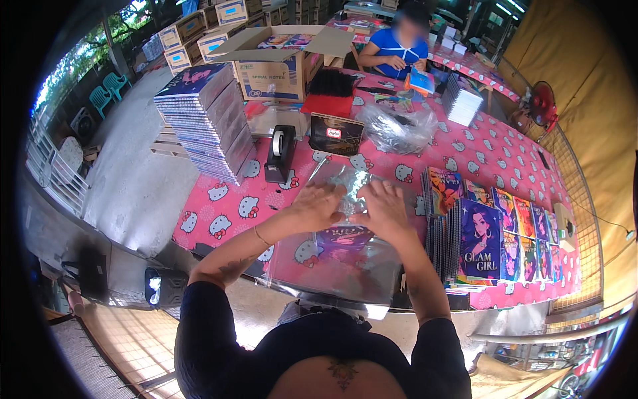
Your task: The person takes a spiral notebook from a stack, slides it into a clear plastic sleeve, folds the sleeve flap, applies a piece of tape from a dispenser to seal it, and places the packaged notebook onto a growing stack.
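Note:
A large clear plastic sleeve [362,269] lies on the table's front edge, its near end hanging toward me. Through it shows a purple-covered notebook [342,238]. My left hand [320,205] rests palm down on the sleeve's upper part, thumb out toward the middle. Beside it, my right hand [383,209] also lies on the plastic, fingers apart. Shiny, crinkled film shows between the two hands. A black tape dispenser [280,156] stands beyond my left hand, and a small dark box [335,135] is straight ahead.
Tall stack of spiral notebooks [207,123] at left; rows of colourful notebooks [482,239] at right. Behind are a bundle of clear plastic [401,126], an open carton [271,74] and a seated person [397,50] handling a notebook. A red fan [543,106] stands far right.

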`<state>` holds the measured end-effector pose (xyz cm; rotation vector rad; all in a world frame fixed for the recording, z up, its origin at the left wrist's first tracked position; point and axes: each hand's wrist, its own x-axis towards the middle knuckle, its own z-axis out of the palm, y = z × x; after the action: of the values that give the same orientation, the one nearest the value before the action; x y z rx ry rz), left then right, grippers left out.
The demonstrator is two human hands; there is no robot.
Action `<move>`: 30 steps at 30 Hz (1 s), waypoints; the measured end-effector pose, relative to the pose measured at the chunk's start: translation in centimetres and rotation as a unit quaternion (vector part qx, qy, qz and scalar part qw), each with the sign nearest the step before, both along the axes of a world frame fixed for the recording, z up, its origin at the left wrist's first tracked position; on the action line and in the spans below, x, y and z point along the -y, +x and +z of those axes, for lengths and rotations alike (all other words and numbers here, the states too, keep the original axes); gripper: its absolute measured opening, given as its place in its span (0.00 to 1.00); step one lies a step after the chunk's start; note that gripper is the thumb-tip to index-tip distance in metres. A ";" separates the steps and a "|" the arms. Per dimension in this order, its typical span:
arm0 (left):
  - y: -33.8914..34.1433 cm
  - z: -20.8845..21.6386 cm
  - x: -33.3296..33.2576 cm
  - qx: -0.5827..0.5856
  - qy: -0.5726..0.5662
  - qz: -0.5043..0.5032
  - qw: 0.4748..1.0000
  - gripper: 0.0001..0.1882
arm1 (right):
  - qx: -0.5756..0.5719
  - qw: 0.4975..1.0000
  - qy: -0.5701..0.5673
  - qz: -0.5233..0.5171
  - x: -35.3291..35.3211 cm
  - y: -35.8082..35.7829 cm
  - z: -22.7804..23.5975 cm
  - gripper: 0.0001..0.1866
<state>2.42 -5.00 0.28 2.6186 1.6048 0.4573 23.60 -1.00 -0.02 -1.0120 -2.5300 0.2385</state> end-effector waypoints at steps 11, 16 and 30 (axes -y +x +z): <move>-3.1 -7.8 -8.8 0.526 -0.371 0.018 0.765 0.18 | -0.221 0.873 -0.434 0.020 -4.6 1.1 -4.6 0.22; -16.9 -16.9 -11.1 0.180 0.178 0.376 0.891 0.15 | -0.235 0.889 -0.392 0.006 -4.2 0.3 -5.4 0.21; -16.4 -22.9 -8.9 0.742 -0.029 0.374 0.555 0.07 | -0.256 0.882 -0.395 -0.030 -3.0 1.0 -4.6 0.20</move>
<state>-14.01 3.92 -22.65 0.4245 1.5266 1.8009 24.55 1.96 -4.61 -1.0907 -1.8948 1.4012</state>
